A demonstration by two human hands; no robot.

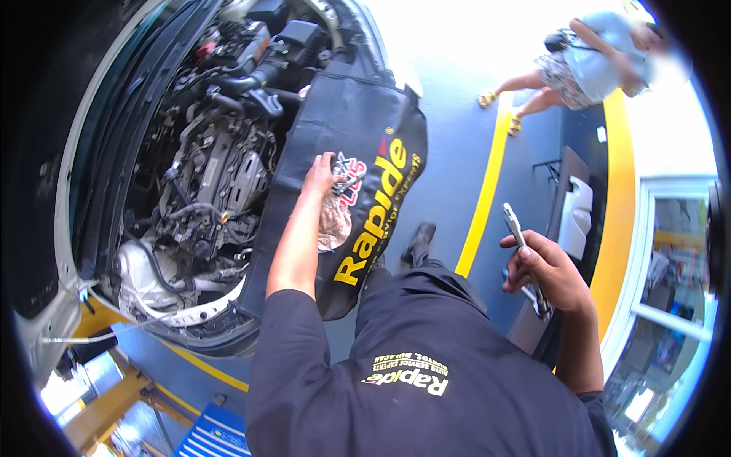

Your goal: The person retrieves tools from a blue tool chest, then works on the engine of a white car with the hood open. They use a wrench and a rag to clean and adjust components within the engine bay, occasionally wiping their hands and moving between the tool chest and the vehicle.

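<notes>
My left hand point(320, 175) rests on the black fender cover point(320, 107) draped over the car's front edge. Its fingers are bent around small shiny metal pieces that I cannot make out. Just below these fingers lies a crumpled, brownish rag point(333, 225). My right hand point(548, 266) is raised to the right of my body, with its fingers wrapped around a silver metal wrench point(512, 221). One end of the wrench points up past the thumb, and the other end shows beneath the palm. To the left of the cover is the uncovered engine point(221, 167).
A person point(598, 61) in a light blue top stands at the upper right, beyond a yellow floor line point(483, 217). A glass door point(674, 259) is at the far right. At the lower left are a blue cabinet point(213, 434) and a yellow metal frame point(114, 407).
</notes>
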